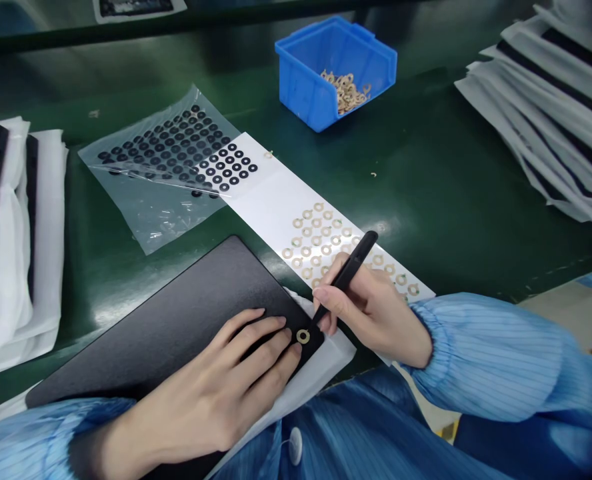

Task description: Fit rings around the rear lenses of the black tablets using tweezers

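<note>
My left hand (226, 387) lies flat with fingers stretched over a black flat panel (176, 313), its fingertips close to a tan ring sticker (303, 337) near the panel's corner. Pinched in my right hand (371, 307) is a pair of black tweezers (351, 267), slanting down so that the tip meets or nearly meets the ring's edge. Under the panel a white foam sleeve (326, 363) sticks out. Just beyond my right hand, a white backing sheet (261, 200) carries rows of tan ring stickers (317, 241); the hand covers part of them.
A blue bin (301, 93) with small tan rings (346, 92) stands at the back. A clear plastic bag (161, 207) covers many black rings (171, 143) on the left. Stacks of sleeved panels stand at left (46, 253) and right (551, 113) on the green table (426, 173).
</note>
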A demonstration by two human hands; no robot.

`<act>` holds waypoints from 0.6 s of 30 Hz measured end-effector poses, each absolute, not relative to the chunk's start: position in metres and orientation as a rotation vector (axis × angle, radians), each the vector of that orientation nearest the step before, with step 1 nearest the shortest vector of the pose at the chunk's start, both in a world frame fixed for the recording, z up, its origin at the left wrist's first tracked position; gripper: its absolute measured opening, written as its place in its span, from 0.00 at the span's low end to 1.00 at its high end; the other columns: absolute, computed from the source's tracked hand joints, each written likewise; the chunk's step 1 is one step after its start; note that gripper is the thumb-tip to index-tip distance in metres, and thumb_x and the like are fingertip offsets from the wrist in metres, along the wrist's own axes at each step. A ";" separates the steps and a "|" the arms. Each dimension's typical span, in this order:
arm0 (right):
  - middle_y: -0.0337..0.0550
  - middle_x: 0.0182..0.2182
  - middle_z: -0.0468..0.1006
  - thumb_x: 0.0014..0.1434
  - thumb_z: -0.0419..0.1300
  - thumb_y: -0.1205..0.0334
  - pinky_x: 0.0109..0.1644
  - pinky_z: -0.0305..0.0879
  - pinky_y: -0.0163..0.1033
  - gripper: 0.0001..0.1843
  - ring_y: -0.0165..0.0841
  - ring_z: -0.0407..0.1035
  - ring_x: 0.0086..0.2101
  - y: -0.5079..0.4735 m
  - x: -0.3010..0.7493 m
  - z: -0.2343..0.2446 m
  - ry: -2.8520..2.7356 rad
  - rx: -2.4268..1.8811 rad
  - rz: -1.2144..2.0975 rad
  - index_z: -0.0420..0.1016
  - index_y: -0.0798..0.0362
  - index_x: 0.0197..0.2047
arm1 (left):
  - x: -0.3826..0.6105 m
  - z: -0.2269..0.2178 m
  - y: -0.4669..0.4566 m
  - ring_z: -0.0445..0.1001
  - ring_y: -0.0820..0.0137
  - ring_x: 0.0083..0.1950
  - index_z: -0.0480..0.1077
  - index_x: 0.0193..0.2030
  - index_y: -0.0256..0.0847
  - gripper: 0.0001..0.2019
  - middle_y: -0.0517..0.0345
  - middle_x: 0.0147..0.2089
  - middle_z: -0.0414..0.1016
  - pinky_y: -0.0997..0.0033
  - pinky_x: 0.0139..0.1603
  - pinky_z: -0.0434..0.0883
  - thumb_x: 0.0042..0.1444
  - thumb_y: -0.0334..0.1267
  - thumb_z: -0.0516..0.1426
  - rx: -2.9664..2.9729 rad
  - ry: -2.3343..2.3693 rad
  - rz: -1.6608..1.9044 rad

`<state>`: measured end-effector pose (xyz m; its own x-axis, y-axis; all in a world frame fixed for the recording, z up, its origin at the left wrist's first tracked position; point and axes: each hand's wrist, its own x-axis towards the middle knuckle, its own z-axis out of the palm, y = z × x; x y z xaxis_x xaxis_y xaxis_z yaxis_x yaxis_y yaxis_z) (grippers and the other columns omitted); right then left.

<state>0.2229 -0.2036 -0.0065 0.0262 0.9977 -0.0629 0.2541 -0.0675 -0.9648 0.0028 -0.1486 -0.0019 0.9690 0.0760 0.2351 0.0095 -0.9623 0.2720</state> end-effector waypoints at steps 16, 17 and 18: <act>0.39 0.25 0.70 0.64 0.53 0.65 0.25 0.70 0.33 0.04 0.26 0.71 0.21 -0.210 0.223 -0.011 -1.450 -1.284 0.877 0.63 0.55 0.35 | 0.009 -0.004 -0.155 0.61 0.54 0.57 0.61 0.60 0.25 0.19 0.48 0.54 0.71 0.49 0.59 0.56 0.63 0.28 0.51 2.918 0.137 0.239; 0.38 0.26 0.69 0.64 0.52 0.65 0.25 0.70 0.32 0.04 0.26 0.71 0.21 -0.210 0.224 -0.011 -1.425 -1.284 0.911 0.63 0.55 0.35 | 0.009 -0.004 -0.156 0.61 0.54 0.57 0.61 0.60 0.25 0.19 0.47 0.54 0.71 0.49 0.59 0.56 0.63 0.29 0.51 2.914 0.145 0.238; 0.39 0.26 0.69 0.64 0.52 0.65 0.24 0.70 0.32 0.04 0.26 0.71 0.21 -0.210 0.224 -0.010 -1.412 -1.283 0.932 0.63 0.55 0.35 | 0.009 -0.005 -0.157 0.61 0.54 0.57 0.61 0.61 0.25 0.20 0.48 0.53 0.71 0.49 0.60 0.56 0.63 0.29 0.51 2.908 0.156 0.235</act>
